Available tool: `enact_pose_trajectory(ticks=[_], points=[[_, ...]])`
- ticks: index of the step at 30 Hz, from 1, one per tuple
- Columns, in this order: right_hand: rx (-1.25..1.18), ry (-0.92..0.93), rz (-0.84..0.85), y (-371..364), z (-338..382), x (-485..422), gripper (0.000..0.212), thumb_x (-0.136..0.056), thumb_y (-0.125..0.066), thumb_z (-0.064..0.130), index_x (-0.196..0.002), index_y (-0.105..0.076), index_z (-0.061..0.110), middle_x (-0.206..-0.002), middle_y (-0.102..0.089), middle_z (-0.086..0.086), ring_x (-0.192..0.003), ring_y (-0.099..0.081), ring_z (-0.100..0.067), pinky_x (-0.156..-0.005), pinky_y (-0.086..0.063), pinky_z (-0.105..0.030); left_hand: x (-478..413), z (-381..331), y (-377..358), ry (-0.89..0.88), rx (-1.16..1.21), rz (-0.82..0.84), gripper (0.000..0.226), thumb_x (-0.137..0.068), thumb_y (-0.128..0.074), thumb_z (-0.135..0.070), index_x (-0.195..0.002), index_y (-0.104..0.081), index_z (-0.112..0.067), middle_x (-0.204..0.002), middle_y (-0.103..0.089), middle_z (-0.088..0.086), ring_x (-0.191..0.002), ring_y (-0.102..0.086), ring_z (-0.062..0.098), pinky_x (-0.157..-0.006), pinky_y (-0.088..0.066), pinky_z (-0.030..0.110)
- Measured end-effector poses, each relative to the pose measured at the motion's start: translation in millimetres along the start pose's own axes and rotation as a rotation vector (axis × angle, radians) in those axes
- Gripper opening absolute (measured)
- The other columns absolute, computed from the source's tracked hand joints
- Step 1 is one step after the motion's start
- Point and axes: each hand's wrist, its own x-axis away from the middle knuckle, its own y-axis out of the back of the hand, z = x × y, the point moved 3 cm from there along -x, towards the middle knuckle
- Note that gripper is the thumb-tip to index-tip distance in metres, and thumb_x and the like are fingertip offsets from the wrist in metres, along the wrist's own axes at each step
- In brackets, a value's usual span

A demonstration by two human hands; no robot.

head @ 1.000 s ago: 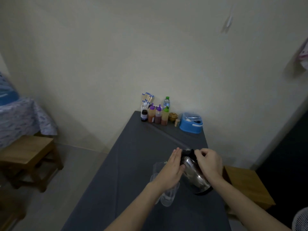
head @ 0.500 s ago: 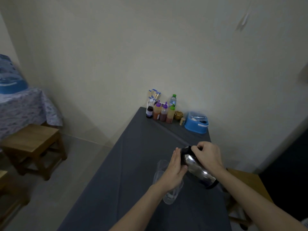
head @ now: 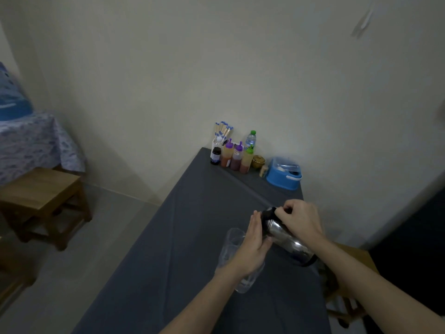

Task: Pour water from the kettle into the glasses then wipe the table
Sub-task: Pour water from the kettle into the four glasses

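A steel kettle [head: 286,239] with a black lid is tilted toward the left over the grey-clothed table [head: 192,237]. My right hand [head: 299,219] grips its top by the handle. My left hand [head: 251,249] lies flat, fingers straight, against the kettle's lid and spout side. One clear glass [head: 232,242] stands just left of that hand. A second clear glass [head: 246,283] stands nearer me, partly hidden under my left wrist. I cannot make out any water stream.
At the table's far end stand sauce bottles [head: 234,157], a water bottle [head: 251,139], a chopstick holder [head: 220,136], a small jar [head: 258,161] and a blue plastic box [head: 284,173]. A wooden stool [head: 41,194] is left; another stool [head: 354,256] is right.
The view has swung slightly left and down. The kettle has tipped a little further to the left, with both hands staying on it.
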Motion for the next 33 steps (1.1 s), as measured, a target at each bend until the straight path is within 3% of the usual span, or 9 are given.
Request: enact_pose_trajectory(ticks=[6, 12, 19, 22, 27, 33], points=[[0.014, 0.055, 0.006, -1.2, 2.7, -11.4, 0.035, -0.078, -0.062, 0.031, -0.047, -0.047, 0.025, -0.048, -0.053, 0.003, -0.051, -0.052, -0.013, -0.047, -0.035, -0.028, -5.1, 2.4, -0.1, -0.003, 0.018, -0.017, 0.068, -0.102, -0.033, -0.026, -0.148, 0.016, -0.013, -0.158, 0.02, 0.001, -0.14, 0.02, 0.005, -0.112, 0.005, 0.016], [0.054, 0.094, 0.016, -6.1, 7.1, -21.2, 0.03, -0.079, -0.062, 0.035, -0.052, -0.056, 0.023, -0.048, -0.055, 0.004, -0.051, -0.053, -0.01, -0.049, -0.045, -0.031, -8.6, 4.4, 2.1, 0.001, 0.057, -0.048, 0.069, -0.102, -0.034, -0.026, -0.148, 0.017, -0.016, -0.156, 0.021, -0.004, -0.139, 0.02, 0.002, -0.112, 0.005, 0.016], [0.081, 0.214, 0.009, -10.7, 14.6, -17.2, 0.029, -0.078, -0.059, 0.034, -0.051, -0.05, 0.027, -0.044, -0.047, 0.009, -0.045, -0.047, -0.008, -0.051, -0.027, -0.024, -5.2, 13.1, 0.1, 0.01, 0.079, -0.084, 0.069, -0.101, -0.035, -0.025, -0.147, 0.015, -0.019, -0.156, 0.02, -0.006, -0.14, 0.02, 0.003, -0.11, 0.005, 0.012], [0.074, 0.23, 0.002, -12.3, 15.3, -15.2, 0.026, -0.073, -0.05, 0.039, -0.05, -0.05, 0.025, -0.044, -0.049, 0.007, -0.044, -0.046, -0.008, -0.055, -0.029, -0.025, -4.0, 17.1, -1.2, 0.018, 0.094, -0.098, 0.068, -0.101, -0.035, -0.024, -0.147, 0.015, -0.02, -0.157, 0.019, -0.007, -0.14, 0.019, 0.002, -0.111, 0.005, 0.012], [0.088, 0.268, -0.001, -11.5, 16.9, -15.0, 0.029, -0.079, -0.057, 0.034, -0.052, -0.05, 0.027, -0.044, -0.049, 0.008, -0.044, -0.045, -0.004, -0.062, -0.033, -0.026, -1.5, 13.5, -2.2, 0.003, 0.092, -0.112, 0.066, -0.102, -0.035, -0.022, -0.139, 0.019, -0.03, -0.154, 0.019, -0.011, -0.14, 0.018, 0.002, -0.113, 0.004, 0.016], [0.116, 0.249, -0.03, -3.0, 18.7, -16.0, 0.03, -0.082, -0.058, 0.031, -0.053, -0.05, 0.026, -0.047, -0.052, 0.006, -0.045, -0.041, -0.002, -0.068, -0.033, -0.028, -1.7, 4.3, -1.1, 0.006, 0.062, -0.099, 0.067, -0.102, -0.033, -0.022, -0.147, 0.016, -0.02, -0.155, 0.02, -0.009, -0.14, 0.019, 0.001, -0.111, 0.005, 0.013]])
